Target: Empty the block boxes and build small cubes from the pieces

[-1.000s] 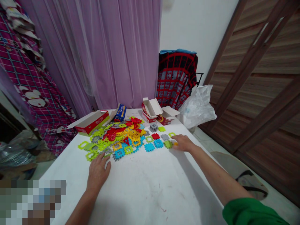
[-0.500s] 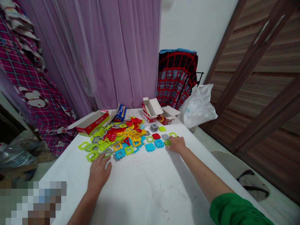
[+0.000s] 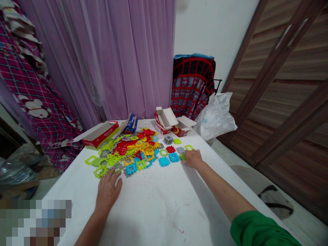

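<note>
A heap of yellow, red, green, blue and grey notched plastic pieces [image 3: 133, 147] lies on the white table [image 3: 159, 205]. My left hand [image 3: 109, 188] rests at the heap's near left edge, fingers apart, holding nothing. To the right of the heap, several pieces lie in a loose group, among them a red piece [image 3: 170, 149], a blue square [image 3: 174, 157] and a grey piece [image 3: 180, 150]. My right hand [image 3: 192, 158] has its fingers on a green piece [image 3: 182, 156] at this group's right end. A small grey stack [image 3: 168, 139] stands behind, beside a flat green piece [image 3: 177, 141].
An open red box [image 3: 101, 136] and a blue box [image 3: 131, 123] stand behind the heap. Two open red and white boxes [image 3: 164, 121] [image 3: 182, 126] stand at the table's far edge. A white plastic bag [image 3: 216, 116] is at the back right, near a wooden wardrobe [image 3: 282, 92].
</note>
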